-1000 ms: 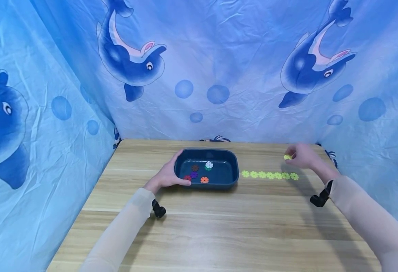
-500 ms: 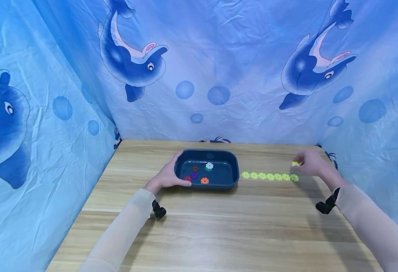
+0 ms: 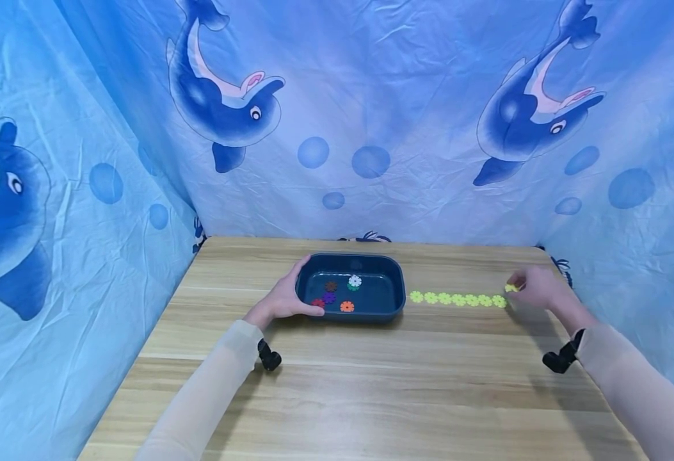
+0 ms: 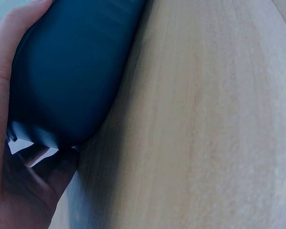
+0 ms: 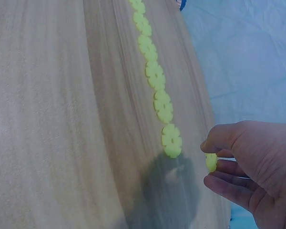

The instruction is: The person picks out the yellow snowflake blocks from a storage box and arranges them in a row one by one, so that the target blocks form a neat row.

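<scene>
My left hand (image 3: 281,298) grips the left end of a dark blue rectangular basin (image 3: 371,315), thumb along the front wall and fingers at the end. In the left wrist view its fingers (image 4: 62,171) bend against the basin's underside edge. My right hand (image 3: 537,288) pinches a yellow flower-shaped plastic disc (image 5: 210,161) between thumb and fingers, raised over the table. Just past it lies the right end of a straight row of several matching yellow discs (image 3: 457,299), flat on the wood and running from beside the basin. The nearest row disc (image 5: 171,140) shows fully.
Inside the basin lie several flower discs: white (image 3: 354,280), orange (image 3: 346,307), purple (image 3: 328,298), brown (image 3: 330,286) and red (image 3: 317,303), with green partly under the white. A blue dolphin-print curtain (image 3: 342,115) walls the wooden table (image 3: 360,390) at back and sides.
My right hand has moved right and downward with the yellow disc, from behind the row to its right end. The left hand and basin stay in place.
</scene>
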The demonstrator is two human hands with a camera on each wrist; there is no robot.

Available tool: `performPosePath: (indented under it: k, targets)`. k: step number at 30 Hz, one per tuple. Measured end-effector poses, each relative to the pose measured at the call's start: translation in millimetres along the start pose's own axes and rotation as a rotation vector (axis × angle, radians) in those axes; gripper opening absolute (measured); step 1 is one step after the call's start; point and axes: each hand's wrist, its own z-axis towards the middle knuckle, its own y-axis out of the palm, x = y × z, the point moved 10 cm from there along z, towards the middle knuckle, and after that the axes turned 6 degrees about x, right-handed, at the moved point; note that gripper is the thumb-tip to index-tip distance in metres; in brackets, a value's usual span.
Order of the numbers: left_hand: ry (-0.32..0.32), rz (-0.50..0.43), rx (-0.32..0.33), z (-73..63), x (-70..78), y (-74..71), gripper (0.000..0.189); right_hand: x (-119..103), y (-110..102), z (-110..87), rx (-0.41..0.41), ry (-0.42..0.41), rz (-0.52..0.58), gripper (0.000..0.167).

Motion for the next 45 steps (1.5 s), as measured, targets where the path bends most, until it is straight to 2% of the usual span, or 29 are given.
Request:
performPosePath:
  k: [9, 20, 32, 39, 45]
  targets:
    - [-0.002, -0.004, -0.002, 0.2, 0.6, 1.0, 0.138, 9, 6, -8.9, 0.006, 0.029, -0.008, 0.036]
    - [0.002, -0.004, -0.007, 0.1, 0.2, 0.5, 0.138, 14, 15, -13.7, 0.034, 0.01, 0.011, 0.031]
    - [0.004, -0.011, -0.002, 0.2, 3.0, 1.0, 0.136, 17, 23, -22.0, 0.013, 0.066, 0.084, 0.027]
    - [0.009, -0.011, -0.011, 1.4, 5.0, 1.5, 0.138, 20, 25, -25.5, 0.041, 0.086, 0.063, 0.027]
    - [-0.002, -0.015, -0.009, 2.2, 4.3, -1.9, 0.136, 16, 21, -23.2, 0.08, 0.068, 0.029, 0.027]
